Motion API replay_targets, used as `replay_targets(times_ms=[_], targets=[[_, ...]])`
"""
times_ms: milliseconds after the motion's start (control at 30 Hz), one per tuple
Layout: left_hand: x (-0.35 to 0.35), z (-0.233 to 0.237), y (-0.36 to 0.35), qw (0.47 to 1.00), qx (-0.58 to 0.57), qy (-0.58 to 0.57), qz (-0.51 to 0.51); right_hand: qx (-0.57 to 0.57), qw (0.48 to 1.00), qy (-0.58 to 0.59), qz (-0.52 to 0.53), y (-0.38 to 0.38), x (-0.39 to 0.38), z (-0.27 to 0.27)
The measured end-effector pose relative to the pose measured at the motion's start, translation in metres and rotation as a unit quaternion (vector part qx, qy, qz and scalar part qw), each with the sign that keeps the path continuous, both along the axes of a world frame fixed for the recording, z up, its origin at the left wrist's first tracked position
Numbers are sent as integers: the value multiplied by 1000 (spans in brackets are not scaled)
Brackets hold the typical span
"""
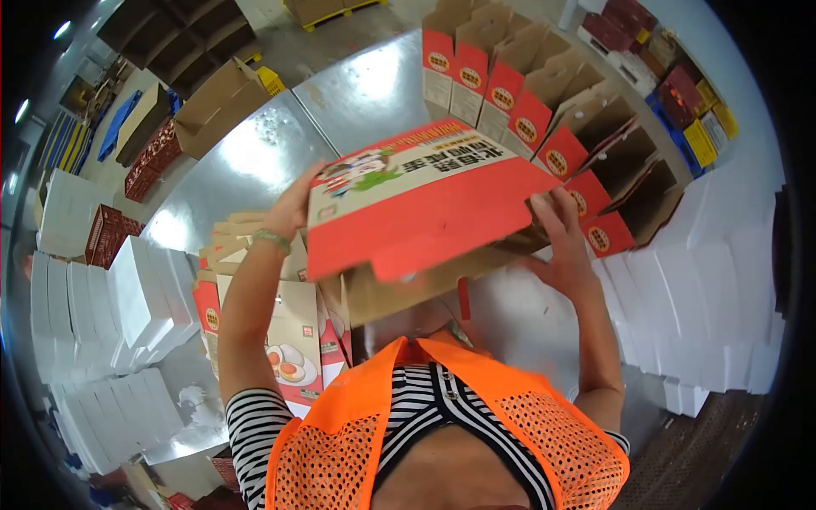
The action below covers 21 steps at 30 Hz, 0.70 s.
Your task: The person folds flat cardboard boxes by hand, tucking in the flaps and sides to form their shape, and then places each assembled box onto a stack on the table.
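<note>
1. Two hands are showing, both the person's own. The left hand (293, 208), with a green band at the wrist, is gripping the left edge of one carton (416, 204). The right hand (563, 242) is curling its grip over the carton's right edge.
2. The carton is being held up in the air above the counter (255, 161), in front of the person's chest. Its top face is pale with red lettering and a cartoon picture. Its flap is plain red, and brown cardboard is showing underneath.
3. At least seven standing cartons (531, 119) are lining up in a curved row on the counter beyond the right hand, each red-fronted with a round label, tops open.
4. A pile of flat cartons (293, 336), printed with eggs, is lying below the left arm.
5. The counter is shiny grey metal, reflecting the lights.
6. Stacks of white foam boxes (136, 297) are standing on both sides, with red crates (106, 234) at the left.
7. The person is wearing an orange mesh vest (544, 433).
</note>
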<state>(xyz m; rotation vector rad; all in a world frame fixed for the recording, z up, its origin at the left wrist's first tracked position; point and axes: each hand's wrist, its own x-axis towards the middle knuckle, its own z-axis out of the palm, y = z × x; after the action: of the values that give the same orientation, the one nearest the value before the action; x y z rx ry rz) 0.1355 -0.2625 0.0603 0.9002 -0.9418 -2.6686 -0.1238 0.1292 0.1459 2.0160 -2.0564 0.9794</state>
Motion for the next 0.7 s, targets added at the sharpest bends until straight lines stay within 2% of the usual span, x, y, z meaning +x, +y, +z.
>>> replay_targets(times_ms=[33, 67, 100, 133, 167, 200, 233, 267, 300, 333, 367, 400, 433, 467, 533, 600, 633, 667, 700], targets=[[-15, -5, 3, 999, -41, 19, -30, -21, 998, -24, -60, -11, -1, -4], [-28, -12, 3, 994, -82, 35, -60, -26, 998, -18, -51, -24, -3, -5], [-44, -41, -16, 989, -121, 33, -84, -51, 993, -6, -102, -39, -6, -4], [-56, -36, -16, 991, -106, 13, -83, -75, 985, 8, -153, -54, -11, -1], [-68, -30, -15, 993, -91, -7, -81, -71, 982, -34, -174, -68, -14, 1], [-85, -50, -28, 997, -61, 1, -42, -70, 984, -35, -161, -79, -23, -9], [-93, -34, -12, 994, -99, 13, -36, -43, 978, 17, -204, -91, -36, -25], [-99, -38, -4, 989, -121, 50, -74, -15, 969, 66, -236, -103, -44, -37], [-103, -48, 6, 989, -124, 31, -74, -36, 970, 81, -227, -114, -49, -45], [-105, -67, 12, 974, -161, 80, -140, -57, 970, 96, -214, -125, -57, -55], [-102, -58, 32, 964, -180, 59, -187, -8, 960, 130, -250, -134, -77, -60], [-91, -44, 58, 940, -288, 48, -177, 42, 942, 165, -287, -144, -86, -61], [-75, -30, 86, 903, -390, 31, -176, 123, 925, 145, -329, -153, -75, -40], [-50, -16, 109, 911, -381, 12, -159, 203, 896, 130, -373, -158, -70, -15], [5, 6, 146, 787, -608, -55, -93, 271, 874, 141, -378, -161, -84, -7], [79, -9, 161, 764, -622, -97, 140, 155, 887, 219, -375, -153, -80, -15], [121, -4, 173, 688, -628, -285, 227, 84, 879, 280, -376, -149, -70, -14], [171, -11, 182, 600, -618, -377, 340, -14, 925, 275, -263, -160, -47, -15], [223, -16, 194, 533, -539, -514, 401, -108, 949, 257, -149, -167, -16, -16]])
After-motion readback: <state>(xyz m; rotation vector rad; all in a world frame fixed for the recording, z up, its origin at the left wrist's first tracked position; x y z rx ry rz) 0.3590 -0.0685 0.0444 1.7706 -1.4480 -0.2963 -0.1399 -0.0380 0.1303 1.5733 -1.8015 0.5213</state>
